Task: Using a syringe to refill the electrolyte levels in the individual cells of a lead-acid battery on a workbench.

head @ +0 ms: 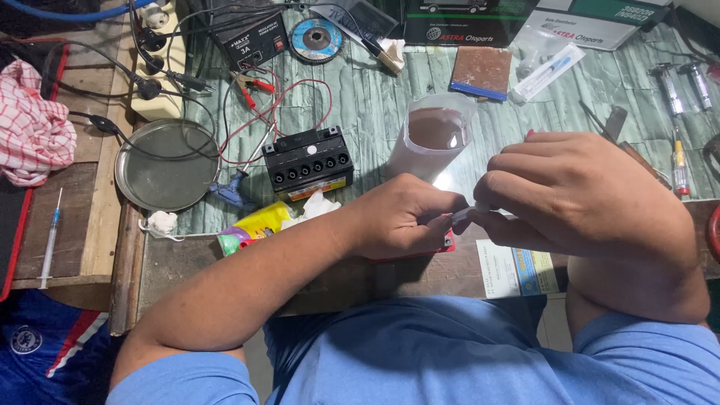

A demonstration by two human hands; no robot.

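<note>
— What lies on the bench, biggest first?

— You have one round metal tray [166, 166] at the far left, one translucent cup of brownish liquid [433, 135] straight beyond your knuckles, and one small black battery [309, 160] with its row of six open ports between them. One syringe [51, 238] lies well apart on the wooden shelf at the left edge.

— And the thing in your hands?

— It is a small pale tube-like piece [466, 214], lying crosswise, its long axis running left to right between your two hands, just above the near table edge. Your left hand [401, 217] is closed on its left end with pinched fingertips; your right hand [570, 191] curls shut over its right end. Both are equally near; most of it is hidden, so you cannot tell its exact kind.
</note>
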